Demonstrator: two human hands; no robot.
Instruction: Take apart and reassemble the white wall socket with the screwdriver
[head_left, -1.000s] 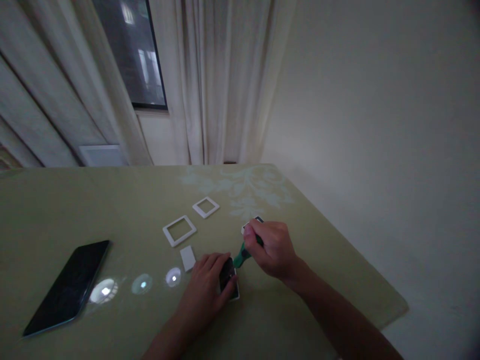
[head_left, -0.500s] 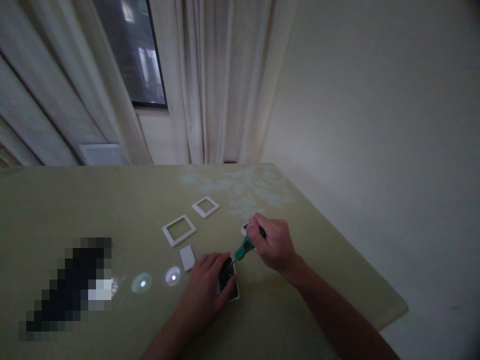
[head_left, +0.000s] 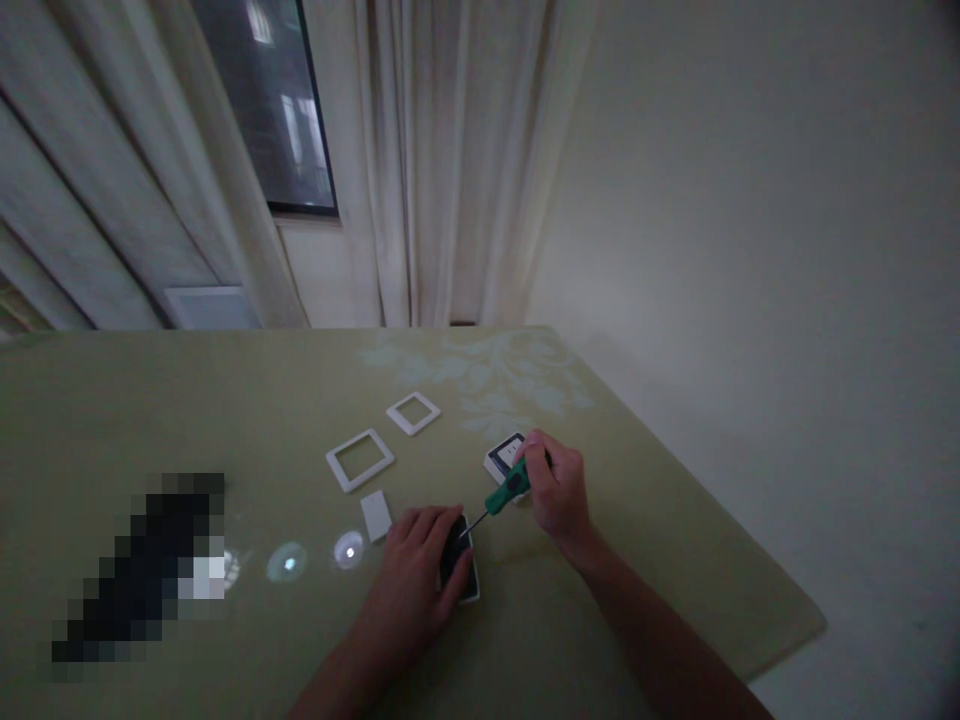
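My right hand (head_left: 556,487) is closed round the green handle of a screwdriver (head_left: 510,487). Its thin metal shaft slants down to the left, and the tip meets a dark-faced, white-edged switch or socket unit (head_left: 456,570). Fingers and thumb of my left hand (head_left: 416,565) grip this unit on the table from its left side, covering part of it. Just behind the screwdriver lies a white wall socket (head_left: 504,455) with a dark border, partly hidden by my right hand. A small white rectangular plate (head_left: 376,516) lies beside my left fingers.
Two white square frames, one nearer (head_left: 360,460) and one farther (head_left: 414,412), lie on the green table (head_left: 262,410). A pixelated dark object (head_left: 139,570) is at the left. The table's right edge runs near the wall; curtains (head_left: 420,170) hang behind.
My right hand has moved slightly right with the screwdriver, showing more of its shaft and uncovering more of the wall socket. My left hand stays on the unit.
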